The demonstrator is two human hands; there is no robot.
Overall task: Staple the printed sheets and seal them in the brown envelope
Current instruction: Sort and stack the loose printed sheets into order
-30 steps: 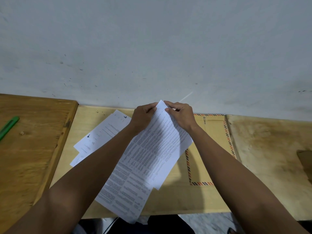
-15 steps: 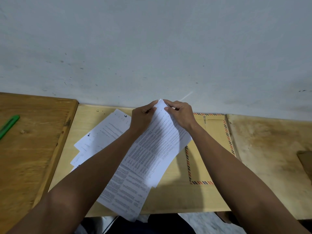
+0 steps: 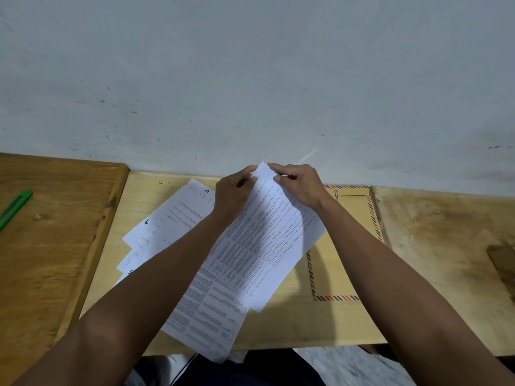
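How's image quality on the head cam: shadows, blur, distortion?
Head view: dim, even light with no glare; the arms throw a soft shadow over the lower printed sheets and the brown envelope. Print is resolved as lines but not legible. Wide-angle bend shows along the table edge and the wall line. Left hand and right hand look sharp; the green pen at the frame edge is soft.

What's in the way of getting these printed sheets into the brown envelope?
The printed sheets, pinched at their far corner by the left hand and right hand, overlap the brown envelope itself. Nothing else visibly blocks it. No stapler is in view.
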